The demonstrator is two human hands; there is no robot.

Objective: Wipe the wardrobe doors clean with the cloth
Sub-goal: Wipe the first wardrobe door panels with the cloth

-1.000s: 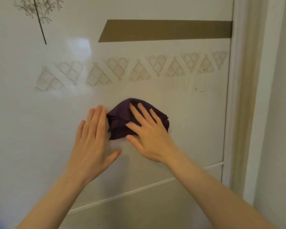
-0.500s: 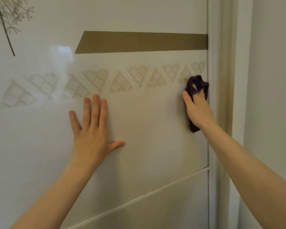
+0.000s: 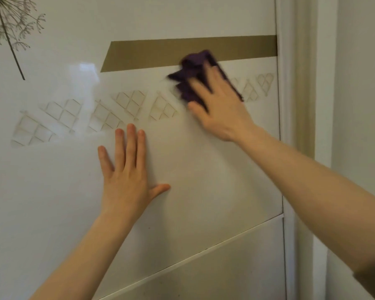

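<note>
A dark purple cloth [image 3: 193, 68] is pressed against the glossy white wardrobe door [image 3: 204, 169], and its top edge overlaps the lower border of the brown stripe [image 3: 160, 54] near that stripe's right end. The cloth is bunched and blurred. As far as the blur lets one judge, its long axis slants from the stripe down and to the right. A ragged corner sticks out to the left just under the stripe.

The right hand [image 3: 221, 109] lies flat on the cloth, below the stripe. Its fingers [image 3: 211, 76] are straight and slightly apart, pointing up and a little left toward the stripe. The thumb reaches out to the left under the cloth, but the blur hides whether it touches the door.

The left hand [image 3: 128, 180] is flat on the bare door, well below the stripe's slanted left end, and touches nothing else. Its three middle fingers are together and point straight up, the little finger stands a little apart, and the thumb is spread out to the right.

A pale lattice pattern [image 3: 128, 105] runs in a band just below the stripe, and the cloth covers part of it. A dandelion print [image 3: 7, 24] sits far to the left of the stripe, slightly higher. The cream door frame [image 3: 299, 83] stands upright against the stripe's right end. Far below the stripe a thin white strip [image 3: 204, 250] crosses the door, rising to the right.
</note>
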